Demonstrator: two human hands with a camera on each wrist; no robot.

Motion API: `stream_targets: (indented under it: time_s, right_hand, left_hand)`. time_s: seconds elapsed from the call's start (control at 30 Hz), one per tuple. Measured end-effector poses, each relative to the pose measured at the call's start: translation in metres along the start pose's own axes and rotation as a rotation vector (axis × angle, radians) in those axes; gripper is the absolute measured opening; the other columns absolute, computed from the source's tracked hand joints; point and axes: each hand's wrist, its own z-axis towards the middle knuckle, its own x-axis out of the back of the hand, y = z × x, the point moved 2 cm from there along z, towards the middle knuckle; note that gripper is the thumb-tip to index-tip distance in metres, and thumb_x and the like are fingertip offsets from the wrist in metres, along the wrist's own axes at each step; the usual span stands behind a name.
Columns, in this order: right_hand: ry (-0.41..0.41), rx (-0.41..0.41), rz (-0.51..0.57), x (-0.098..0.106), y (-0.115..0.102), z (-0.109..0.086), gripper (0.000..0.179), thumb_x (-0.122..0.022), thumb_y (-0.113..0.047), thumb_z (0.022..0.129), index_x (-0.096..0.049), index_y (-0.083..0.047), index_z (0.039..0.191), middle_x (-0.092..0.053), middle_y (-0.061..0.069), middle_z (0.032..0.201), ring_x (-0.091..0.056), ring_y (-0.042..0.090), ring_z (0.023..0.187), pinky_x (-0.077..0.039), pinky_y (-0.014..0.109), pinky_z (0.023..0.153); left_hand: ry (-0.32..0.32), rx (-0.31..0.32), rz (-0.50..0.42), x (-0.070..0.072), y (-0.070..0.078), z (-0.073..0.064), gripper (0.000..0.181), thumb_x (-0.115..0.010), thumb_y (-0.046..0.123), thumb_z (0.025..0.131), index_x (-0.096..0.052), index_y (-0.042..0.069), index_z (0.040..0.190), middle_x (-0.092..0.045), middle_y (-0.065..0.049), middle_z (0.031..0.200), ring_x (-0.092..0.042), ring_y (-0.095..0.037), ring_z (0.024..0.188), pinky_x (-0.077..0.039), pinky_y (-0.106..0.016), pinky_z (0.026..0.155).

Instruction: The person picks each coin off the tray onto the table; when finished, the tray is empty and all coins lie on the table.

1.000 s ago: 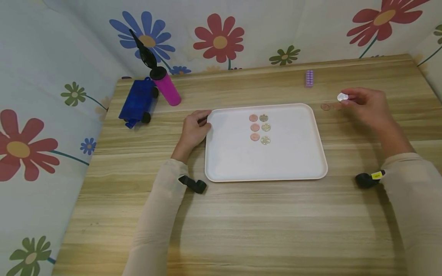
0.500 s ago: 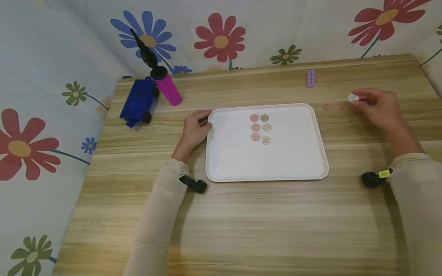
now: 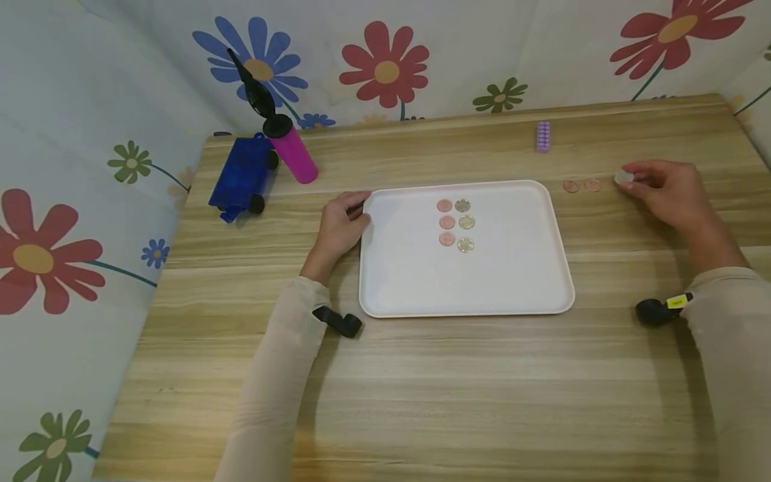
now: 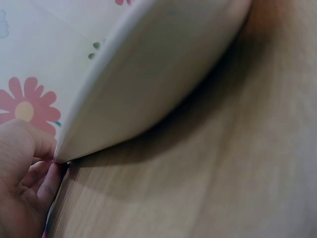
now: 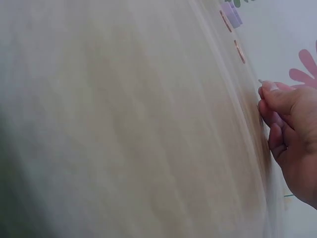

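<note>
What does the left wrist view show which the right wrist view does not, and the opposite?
Only the left wrist view shows the left hand holding the edge of the white tray.

Only the right wrist view shows the right hand pinching a silvery coin, plus two copper-coloured coins and part of a purple block.

Both show the wooden table and the flower-patterned backdrop.

Nine coins point(image 3: 447, 222) on my remote feed.
I count five copper coins point(image 3: 444, 205), three yellowish coins point(image 3: 466, 221), one silvery coin point(image 3: 622, 176), one tray point(image 3: 409, 281), one purple block point(image 3: 543, 137), one blue cart point(image 3: 237, 173), one magenta bottle point(image 3: 295, 155), one left hand point(image 3: 340, 224), one right hand point(image 3: 674, 192), two wrist cameras point(image 3: 650, 312).
</note>
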Motion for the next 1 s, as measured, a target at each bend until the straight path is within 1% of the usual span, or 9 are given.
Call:
stream_targets:
  time_s: [0.07,0.23,0.5,0.73,1.0]
  right_hand:
    - [-0.001,0.004,-0.009,0.0001,0.0029,0.0009,0.044,-0.061,-0.026,0.101,-0.062,0.006,0.132,-0.04,-0.044,0.073,-0.041,-0.023,0.071,-0.035,-0.002,0.06]
    - [-0.021,-0.011,-0.024,0.001,0.0071,0.0022,0.046,-0.06,-0.028,0.101,-0.061,0.006,0.132,-0.041,-0.045,0.071,-0.041,-0.022,0.07,-0.035,-0.001,0.06]
    - [-0.055,0.0,-0.036,-0.0005,0.0039,0.0042,0.045,-0.061,-0.027,0.101,-0.061,0.008,0.13,-0.042,-0.044,0.069,-0.041,-0.02,0.069,-0.035,0.002,0.059]
    - [-0.052,0.03,-0.025,-0.0027,0.0019,0.0044,0.044,-0.065,-0.026,0.099,-0.063,0.009,0.125,-0.045,-0.042,0.067,-0.043,-0.017,0.068,-0.036,0.003,0.059]
    - [-0.075,-0.01,-0.036,-0.0034,0.002,0.0039,0.05,-0.064,-0.035,0.099,-0.063,0.008,0.127,-0.045,-0.039,0.069,-0.043,-0.013,0.069,-0.036,0.005,0.059]
  left_hand:
    - [0.002,-0.001,0.001,-0.0001,-0.0001,0.0,0.044,-0.057,-0.005,0.089,-0.063,-0.008,0.132,-0.062,-0.025,0.136,-0.06,-0.033,0.13,-0.054,-0.037,0.112]
    - [0.003,0.005,-0.002,-0.0002,0.0001,0.0,0.044,-0.057,-0.006,0.089,-0.063,-0.009,0.132,-0.062,-0.025,0.136,-0.06,-0.033,0.13,-0.054,-0.037,0.112]
    - [-0.005,0.018,-0.002,0.0005,0.0016,-0.0012,0.044,-0.057,-0.004,0.09,-0.062,-0.008,0.133,-0.061,-0.024,0.138,-0.06,-0.033,0.131,-0.054,-0.038,0.113]
    - [-0.002,0.011,-0.008,0.0004,0.0012,-0.0009,0.044,-0.056,-0.005,0.089,-0.062,-0.009,0.133,-0.061,-0.025,0.137,-0.06,-0.033,0.131,-0.053,-0.038,0.113]
    - [-0.001,0.007,-0.015,-0.0002,0.0022,-0.0012,0.044,-0.056,-0.007,0.089,-0.062,-0.01,0.132,-0.061,-0.026,0.136,-0.059,-0.034,0.131,-0.053,-0.037,0.113]
